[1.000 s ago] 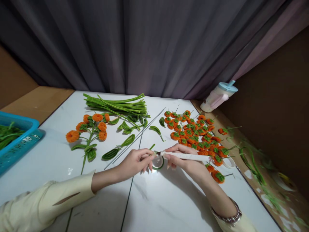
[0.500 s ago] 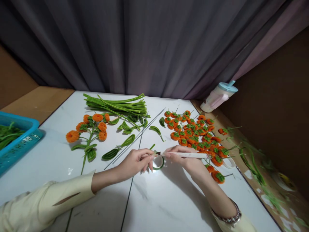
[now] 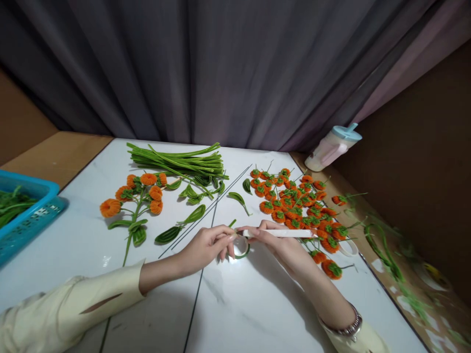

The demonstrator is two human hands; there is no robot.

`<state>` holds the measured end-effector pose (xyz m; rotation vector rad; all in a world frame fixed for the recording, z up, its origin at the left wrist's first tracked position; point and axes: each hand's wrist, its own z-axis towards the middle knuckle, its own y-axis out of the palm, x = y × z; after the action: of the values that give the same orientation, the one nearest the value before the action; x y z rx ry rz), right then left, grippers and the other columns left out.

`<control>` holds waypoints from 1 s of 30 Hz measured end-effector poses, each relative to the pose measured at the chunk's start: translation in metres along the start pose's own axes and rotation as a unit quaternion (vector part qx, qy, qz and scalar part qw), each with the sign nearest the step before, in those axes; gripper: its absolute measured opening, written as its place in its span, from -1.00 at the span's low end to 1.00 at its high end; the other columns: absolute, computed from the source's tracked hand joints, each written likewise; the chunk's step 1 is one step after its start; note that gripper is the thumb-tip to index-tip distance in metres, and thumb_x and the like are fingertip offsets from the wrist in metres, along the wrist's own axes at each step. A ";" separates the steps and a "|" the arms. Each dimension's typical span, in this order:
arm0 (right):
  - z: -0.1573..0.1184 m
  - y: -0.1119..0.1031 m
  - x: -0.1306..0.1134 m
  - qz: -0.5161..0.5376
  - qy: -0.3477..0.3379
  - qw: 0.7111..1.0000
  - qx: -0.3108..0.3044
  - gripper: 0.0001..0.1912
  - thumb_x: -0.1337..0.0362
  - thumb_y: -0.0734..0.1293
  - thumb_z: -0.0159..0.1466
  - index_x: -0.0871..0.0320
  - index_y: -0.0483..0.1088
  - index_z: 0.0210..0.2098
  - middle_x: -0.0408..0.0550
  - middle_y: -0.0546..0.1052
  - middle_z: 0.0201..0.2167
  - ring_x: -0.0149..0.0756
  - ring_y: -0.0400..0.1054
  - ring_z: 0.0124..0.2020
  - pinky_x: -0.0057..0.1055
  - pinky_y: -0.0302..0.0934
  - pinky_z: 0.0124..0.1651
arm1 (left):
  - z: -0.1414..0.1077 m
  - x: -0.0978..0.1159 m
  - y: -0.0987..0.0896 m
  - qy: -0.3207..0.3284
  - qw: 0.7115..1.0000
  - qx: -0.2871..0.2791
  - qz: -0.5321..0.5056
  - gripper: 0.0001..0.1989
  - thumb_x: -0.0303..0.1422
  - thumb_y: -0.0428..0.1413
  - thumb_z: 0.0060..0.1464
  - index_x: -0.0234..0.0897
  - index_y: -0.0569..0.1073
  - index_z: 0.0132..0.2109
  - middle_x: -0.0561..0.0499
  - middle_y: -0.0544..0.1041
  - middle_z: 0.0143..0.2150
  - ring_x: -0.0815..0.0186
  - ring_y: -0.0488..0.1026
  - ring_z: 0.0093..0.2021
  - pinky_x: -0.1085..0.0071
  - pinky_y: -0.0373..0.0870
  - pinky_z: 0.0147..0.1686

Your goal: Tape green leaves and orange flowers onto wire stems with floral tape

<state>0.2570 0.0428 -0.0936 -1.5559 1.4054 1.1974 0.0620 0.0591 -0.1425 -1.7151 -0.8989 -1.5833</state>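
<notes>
My left hand (image 3: 206,247) is pinched at the middle of the white table, on something small and greenish at the fingertips that I cannot make out. My right hand (image 3: 283,247) holds a slim white stick-like tool (image 3: 285,233), which points right, and its fingertips meet those of my left hand. Just below the fingertips lies a roll of green tape (image 3: 243,254), partly covered by my left fingers. Right of my hands spreads a cluster of orange pumpkin-like pieces (image 3: 294,213) with green tops and wire stems. A green leaf piece (image 3: 238,198) lies beyond my hands.
An assembled orange-flowered stem (image 3: 138,211) lies at left, near green leaves (image 3: 168,235) and thin dark wires (image 3: 180,239). Behind sits a bundle of green stems (image 3: 176,161). A blue basket (image 3: 51,211) is far left; a tumbler (image 3: 331,147) and white ring (image 3: 349,247) are right.
My right fingertips have moved slightly left and closed in on my left fingertips. The white tool has shifted a little, and its dark tip no longer shows. My left hand has barely moved.
</notes>
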 end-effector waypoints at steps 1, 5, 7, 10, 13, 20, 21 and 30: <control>0.001 0.000 0.002 -0.005 -0.007 1.000 0.001 -0.65 0.10 0.43 0.11 0.14 0.27 -0.61 0.00 0.57 -0.37 -0.10 0.41 -0.11 -0.25 0.19 -0.06 | 0.000 -0.001 0.000 0.000 1.000 -0.003 -0.001 -0.73 -0.22 -0.01 0.18 -0.36 0.42 -0.18 0.02 0.49 -0.48 0.44 0.31 -0.57 0.48 0.29 -0.51; 0.000 0.001 0.007 -0.022 -0.032 0.999 -0.007 -0.67 0.12 0.37 0.19 0.13 0.25 -0.59 -0.06 0.52 -0.44 -0.15 0.40 -0.13 -0.28 0.18 -0.07 | 0.001 -0.002 -0.001 0.000 1.000 -0.005 -0.007 -0.74 -0.25 -0.02 0.19 -0.38 0.40 -0.15 0.01 0.50 -0.46 0.44 0.31 -0.55 0.47 0.30 -0.49; -0.002 0.002 0.005 -0.035 -0.039 0.999 -0.008 -0.66 0.13 0.36 0.20 0.12 0.23 -0.59 -0.07 0.52 -0.44 -0.17 0.40 -0.15 -0.29 0.18 -0.08 | 0.000 -0.001 -0.001 0.000 1.000 -0.004 -0.007 -0.74 -0.25 -0.02 0.20 -0.38 0.41 -0.15 0.01 0.50 -0.45 0.44 0.31 -0.55 0.47 0.29 -0.48; -0.005 0.005 -0.001 -0.061 -0.040 0.997 -0.009 -0.67 0.14 0.35 0.20 0.11 0.21 -0.59 -0.10 0.53 -0.43 -0.20 0.40 -0.20 -0.33 0.16 -0.11 | 0.000 -0.001 0.000 0.000 1.000 -0.001 -0.004 -0.75 -0.26 -0.01 0.20 -0.38 0.41 -0.18 0.01 0.49 -0.45 0.44 0.31 -0.55 0.47 0.29 -0.49; -0.008 0.007 -0.006 -0.074 -0.035 0.996 -0.018 -0.67 0.17 0.34 0.21 0.10 0.17 -0.59 -0.11 0.54 -0.41 -0.21 0.41 -0.19 -0.37 0.15 -0.14 | 0.000 0.000 0.000 0.003 1.000 0.001 -0.002 -0.75 -0.26 -0.02 0.19 -0.37 0.41 -0.20 0.01 0.49 -0.46 0.44 0.31 -0.56 0.48 0.28 -0.51; -0.009 0.009 -0.003 -0.098 -0.045 0.994 -0.021 -0.67 0.19 0.29 0.24 0.11 0.13 -0.56 -0.13 0.52 -0.41 -0.26 0.38 -0.23 -0.38 0.12 -0.19 | 0.000 0.001 0.001 0.001 1.000 0.009 -0.001 -0.76 -0.26 0.00 0.18 -0.37 0.42 -0.22 0.02 0.49 -0.47 0.44 0.30 -0.56 0.50 0.28 -0.52; -0.010 0.009 -0.002 -0.104 -0.046 0.993 -0.020 -0.68 0.19 0.28 0.25 0.11 0.13 -0.56 -0.13 0.52 -0.41 -0.26 0.37 -0.24 -0.39 0.12 -0.19 | 0.000 0.002 0.001 0.001 1.000 0.010 0.000 -0.77 -0.26 0.00 0.18 -0.36 0.42 -0.24 0.02 0.49 -0.47 0.45 0.30 -0.56 0.50 0.28 -0.52; -0.017 0.014 -0.005 -0.163 -0.053 0.985 -0.013 -0.69 0.16 0.24 0.28 0.11 0.12 -0.53 -0.15 0.48 -0.39 -0.28 0.30 -0.28 -0.41 0.11 -0.23 | 0.000 0.003 0.000 0.001 1.000 0.014 0.005 -0.78 -0.28 0.00 0.18 -0.36 0.42 -0.26 0.03 0.48 -0.49 0.45 0.30 -0.57 0.51 0.27 -0.53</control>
<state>0.2461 0.0266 -0.0828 -1.6398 1.0235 1.0837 0.0621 0.0594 -0.1392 -1.6962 -0.9067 -1.5571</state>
